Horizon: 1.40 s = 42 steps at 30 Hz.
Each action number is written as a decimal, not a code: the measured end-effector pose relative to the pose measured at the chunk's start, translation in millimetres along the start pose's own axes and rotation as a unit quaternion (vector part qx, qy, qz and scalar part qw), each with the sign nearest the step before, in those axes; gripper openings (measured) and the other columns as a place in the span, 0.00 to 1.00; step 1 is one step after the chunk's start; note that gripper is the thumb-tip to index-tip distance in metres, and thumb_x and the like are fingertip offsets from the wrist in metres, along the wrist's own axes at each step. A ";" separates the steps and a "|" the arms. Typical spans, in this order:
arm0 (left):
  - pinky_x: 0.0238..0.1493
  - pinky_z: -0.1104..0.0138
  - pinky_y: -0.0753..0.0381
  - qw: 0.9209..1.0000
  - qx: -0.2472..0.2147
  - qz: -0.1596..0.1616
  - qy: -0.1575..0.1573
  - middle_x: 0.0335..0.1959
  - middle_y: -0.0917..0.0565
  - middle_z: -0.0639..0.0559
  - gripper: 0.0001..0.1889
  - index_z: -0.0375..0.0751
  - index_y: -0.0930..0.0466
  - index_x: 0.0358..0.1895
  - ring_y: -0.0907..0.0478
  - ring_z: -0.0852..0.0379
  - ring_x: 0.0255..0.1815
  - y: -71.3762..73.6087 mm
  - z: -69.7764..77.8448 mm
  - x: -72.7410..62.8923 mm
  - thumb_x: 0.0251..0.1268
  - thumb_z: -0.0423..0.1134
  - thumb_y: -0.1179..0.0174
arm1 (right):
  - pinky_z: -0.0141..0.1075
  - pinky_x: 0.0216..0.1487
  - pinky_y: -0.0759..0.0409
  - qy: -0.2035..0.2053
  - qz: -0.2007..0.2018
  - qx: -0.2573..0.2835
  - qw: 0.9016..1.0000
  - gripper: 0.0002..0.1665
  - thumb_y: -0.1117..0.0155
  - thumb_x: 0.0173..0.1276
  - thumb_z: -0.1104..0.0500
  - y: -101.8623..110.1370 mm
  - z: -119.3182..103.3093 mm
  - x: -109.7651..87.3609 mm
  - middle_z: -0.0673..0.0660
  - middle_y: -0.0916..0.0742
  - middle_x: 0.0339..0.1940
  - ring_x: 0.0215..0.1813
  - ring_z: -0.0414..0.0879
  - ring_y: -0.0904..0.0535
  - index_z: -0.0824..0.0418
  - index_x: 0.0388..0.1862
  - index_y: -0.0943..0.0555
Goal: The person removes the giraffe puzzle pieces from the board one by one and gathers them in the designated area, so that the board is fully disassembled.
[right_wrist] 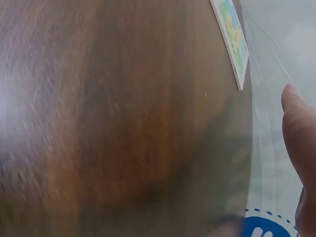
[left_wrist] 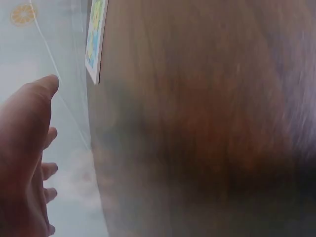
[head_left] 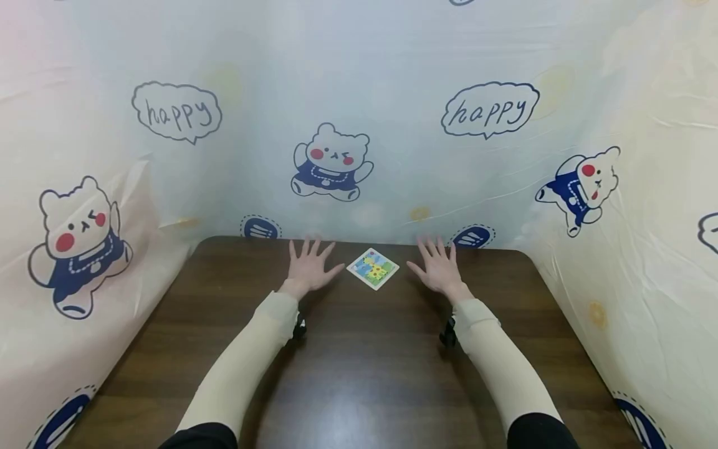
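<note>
Okay, I see left hand (head_left: 308, 268) and right hand (head_left: 440, 269) apart, fingers spread, flanking a colourful square card (head_left: 373, 269) on the brown table (head_left: 359, 355).

Tabletop (head_left: 359, 393): wood-grain finish, smooth, with a glossy sheen. Printed square (head_left: 373, 269) looks card-like, smooth-faced. Backdrop (head_left: 392, 62): thin, creased sheeting; pale sleeves (head_left: 241, 368): matt cloth.

From here I have both arms (head_left: 238, 368) stretched forward, my left hand (head_left: 307, 269) and right hand (head_left: 439, 269) apart, fingers (head_left: 305, 249) straight and spread, thumbs (head_left: 335, 270) pointing inward.
</note>
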<state>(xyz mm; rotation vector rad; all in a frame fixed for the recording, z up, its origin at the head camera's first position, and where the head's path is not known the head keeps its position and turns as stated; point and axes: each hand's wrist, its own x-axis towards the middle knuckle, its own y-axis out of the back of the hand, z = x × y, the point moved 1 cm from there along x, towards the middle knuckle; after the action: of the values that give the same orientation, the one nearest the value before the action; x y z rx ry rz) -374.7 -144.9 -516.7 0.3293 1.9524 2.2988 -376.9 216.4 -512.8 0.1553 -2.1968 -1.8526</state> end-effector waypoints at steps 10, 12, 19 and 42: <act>0.85 0.21 0.64 0.995 -0.095 -0.036 -0.005 0.92 0.46 0.35 0.53 0.57 0.42 0.90 0.55 0.26 0.93 -53.9 17.2 -0.2 0.72 0.86 0.63 | 0.73 0.89 0.59 0.004 -0.057 0.041 0.997 0.48 0.50 0.88 0.34 -24.0 -27.6 0.2 0.64 0.41 0.94 0.95 0.67 0.54 0.57 0.93 0.47; 0.86 0.23 0.64 0.994 -0.091 -0.054 0.000 0.92 0.45 0.35 0.49 0.54 0.41 0.90 0.55 0.27 0.93 -46.0 32.5 -7.1 0.76 0.80 0.56 | 0.73 0.90 0.59 0.004 -0.065 0.038 0.997 0.48 0.50 0.88 0.34 -29.0 -32.1 0.8 0.63 0.41 0.94 0.95 0.66 0.54 0.57 0.93 0.47; 0.88 0.26 0.62 0.997 -0.046 -0.060 0.016 0.92 0.46 0.36 0.46 0.51 0.43 0.90 0.54 0.31 0.94 -38.0 56.8 -13.0 0.80 0.73 0.52 | 0.72 0.90 0.58 0.006 -0.083 0.028 0.996 0.47 0.53 0.88 0.33 -39.9 -40.1 6.9 0.63 0.40 0.94 0.95 0.66 0.54 0.57 0.93 0.45; 0.88 0.26 0.67 0.996 -0.048 -0.074 0.009 0.93 0.48 0.41 0.52 0.38 0.50 0.91 0.59 0.33 0.95 -37.0 30.6 -20.6 0.80 0.72 0.50 | 0.68 0.91 0.51 0.097 -0.052 0.003 0.994 0.43 0.49 0.88 0.34 -50.0 -85.2 -16.0 0.60 0.34 0.92 0.95 0.62 0.48 0.60 0.87 0.32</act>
<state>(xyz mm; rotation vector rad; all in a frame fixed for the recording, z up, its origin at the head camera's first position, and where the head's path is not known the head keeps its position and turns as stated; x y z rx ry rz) -349.8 -113.8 -550.4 0.1510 1.8008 2.2971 -343.1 130.3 -551.0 0.4394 -2.0981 -1.8006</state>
